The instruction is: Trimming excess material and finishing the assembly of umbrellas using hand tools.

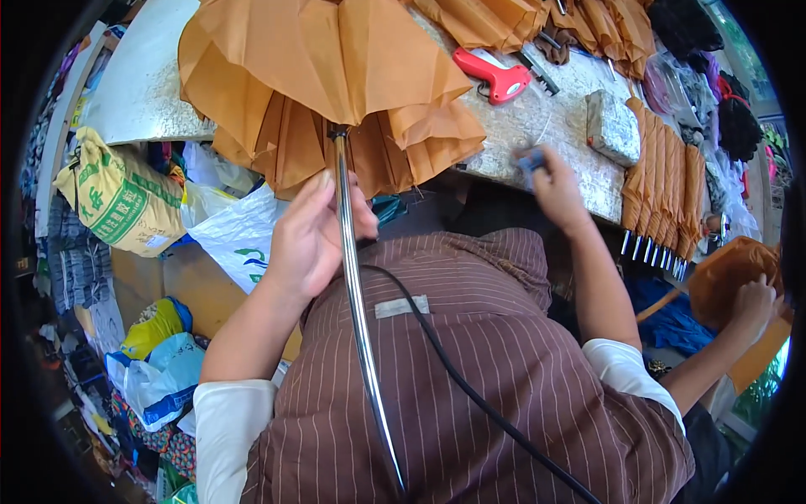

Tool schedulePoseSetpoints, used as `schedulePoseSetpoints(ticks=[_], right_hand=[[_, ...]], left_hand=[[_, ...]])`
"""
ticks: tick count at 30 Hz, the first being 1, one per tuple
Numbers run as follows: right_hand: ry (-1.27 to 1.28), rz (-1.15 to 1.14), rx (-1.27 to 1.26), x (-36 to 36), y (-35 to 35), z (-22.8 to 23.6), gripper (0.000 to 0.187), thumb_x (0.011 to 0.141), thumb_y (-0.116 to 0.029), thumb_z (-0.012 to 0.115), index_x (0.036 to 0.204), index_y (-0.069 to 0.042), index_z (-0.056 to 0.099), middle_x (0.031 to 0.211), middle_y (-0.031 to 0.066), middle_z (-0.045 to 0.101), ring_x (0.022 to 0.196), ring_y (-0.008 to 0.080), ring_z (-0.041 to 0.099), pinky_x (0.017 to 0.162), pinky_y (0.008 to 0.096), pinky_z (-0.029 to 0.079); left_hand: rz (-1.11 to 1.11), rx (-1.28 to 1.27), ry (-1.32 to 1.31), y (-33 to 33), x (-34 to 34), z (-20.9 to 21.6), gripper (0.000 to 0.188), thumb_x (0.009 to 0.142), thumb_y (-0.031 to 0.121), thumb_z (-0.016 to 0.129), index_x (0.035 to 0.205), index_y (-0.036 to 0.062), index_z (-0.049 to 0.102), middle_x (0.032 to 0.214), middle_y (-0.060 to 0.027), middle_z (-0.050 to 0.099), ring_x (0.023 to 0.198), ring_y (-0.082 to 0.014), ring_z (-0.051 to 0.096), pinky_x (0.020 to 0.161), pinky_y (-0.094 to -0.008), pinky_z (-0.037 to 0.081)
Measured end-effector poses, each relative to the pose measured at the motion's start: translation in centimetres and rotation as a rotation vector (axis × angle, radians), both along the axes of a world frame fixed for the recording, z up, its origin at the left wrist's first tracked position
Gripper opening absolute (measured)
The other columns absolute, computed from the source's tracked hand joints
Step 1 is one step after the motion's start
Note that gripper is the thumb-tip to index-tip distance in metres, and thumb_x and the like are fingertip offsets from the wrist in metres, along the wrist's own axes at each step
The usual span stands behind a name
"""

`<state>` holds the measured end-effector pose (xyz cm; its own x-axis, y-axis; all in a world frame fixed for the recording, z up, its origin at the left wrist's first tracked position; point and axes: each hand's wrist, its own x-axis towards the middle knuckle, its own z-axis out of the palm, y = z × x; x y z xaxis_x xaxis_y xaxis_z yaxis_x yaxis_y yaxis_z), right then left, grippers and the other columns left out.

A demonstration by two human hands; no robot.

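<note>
Brown umbrella (336, 63) is over counter (134, 97) edge. L hand (311, 244) at its pole (351, 260), can't tell if tight; if loose, umbrella might tip. R hand (557, 189), apart, pinches blurry blue thing (529, 161).

Light: bright overall; daylight shows at the window (745, 63) on the right rim. Whitish glare on the bench (138, 92), upper left; deep shadow beneath it. Sharp highlights run along the metal umbrella shaft (357, 311). Folds of the orange-brown umbrella canopy (327, 59) are shaded, darkest in the lower layer.

Quality: right hand (556, 186) and the small blue object (531, 161) in it motion-blurred; left hand (315, 231) fairly crisp. Fisheye distortion curves the shaft; corners black, left-rim fabric (80, 260) dim and soft.
</note>
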<state>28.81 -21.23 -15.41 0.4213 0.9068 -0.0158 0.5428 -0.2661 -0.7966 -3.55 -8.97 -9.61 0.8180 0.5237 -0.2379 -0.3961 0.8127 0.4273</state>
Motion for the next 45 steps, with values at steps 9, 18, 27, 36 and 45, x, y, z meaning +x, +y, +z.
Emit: schedulePoseSetpoints(ticks=[9, 18, 27, 36, 45], right_hand=[[0.184, -0.09, 0.234, 2.3, 0.9, -3.4, 0.028, 0.089, -0.007, 0.051, 0.115, -0.006, 0.062, 0.106, 0.0079, 0.068, 0.069, 0.0068, 0.057, 0.059, 0.0183, 0.044], [1.123, 0.368, -0.077, -8.8, -2.6, -0.3, 0.025, 0.078, 0.005, 0.044, 0.1, -0.004, 0.053, 0.105, 0.02, 0.065, 0.098, 0.0264, 0.065, 0.086, 0.03, 0.051], [1.344, 0.255, -0.071, -9.8, -0.8, 3.3, 0.034, 0.089, -0.004, 0.048, 0.122, 0.001, 0.051, 0.089, 0.0134, 0.063, 0.075, 0.0164, 0.061, 0.067, 0.0232, 0.05], [0.962, 0.361, -0.152, -11.5, 1.2, 3.6, 0.034, 0.096, -0.018, 0.052, 0.124, 0.001, 0.052, 0.077, 0.0056, 0.057, 0.065, 0.0089, 0.053, 0.059, 0.0186, 0.043], [0.712, 0.346, 0.017, -13.6, 2.2, 3.8, 0.033, 0.096, -0.024, 0.055, 0.119, 0.0, 0.058, 0.065, 0.0016, 0.054, 0.052, 0.007, 0.048, 0.049, 0.0168, 0.04]], left_hand=[[0.236, 0.264, 0.327, -0.4, 3.5, 0.8, 0.024, 0.097, 0.017, 0.049, 0.116, 0.0031, 0.05, 0.08, -0.01, 0.057, 0.064, -0.0169, 0.058, 0.059, -0.0279, 0.046], [0.124, 0.156, 0.197, 1.1, 6.9, 0.9, 0.015, 0.094, 0.02, 0.057, 0.1, 0.0059, 0.053, 0.066, -0.0026, 0.052, 0.051, -0.0096, 0.047, 0.048, -0.0221, 0.038], [0.165, 0.279, 0.282, -0.2, 5.2, -0.2, 0.016, 0.093, 0.023, 0.059, 0.094, 0.0084, 0.052, 0.063, 0.0002, 0.044, 0.045, -0.0059, 0.038, 0.043, -0.0188, 0.03], [0.268, 0.222, 0.274, -0.6, 4.4, -1.3, 0.014, 0.094, 0.022, 0.057, 0.089, 0.0105, 0.049, 0.063, 0.0013, 0.041, 0.045, -0.005, 0.037, 0.042, -0.0186, 0.029], [0.282, 0.199, 0.237, -1.5, 4.3, -2.0, 0.015, 0.096, 0.022, 0.053, 0.086, 0.0119, 0.047, 0.063, 0.0021, 0.039, 0.045, -0.0042, 0.036, 0.042, -0.0186, 0.028]])
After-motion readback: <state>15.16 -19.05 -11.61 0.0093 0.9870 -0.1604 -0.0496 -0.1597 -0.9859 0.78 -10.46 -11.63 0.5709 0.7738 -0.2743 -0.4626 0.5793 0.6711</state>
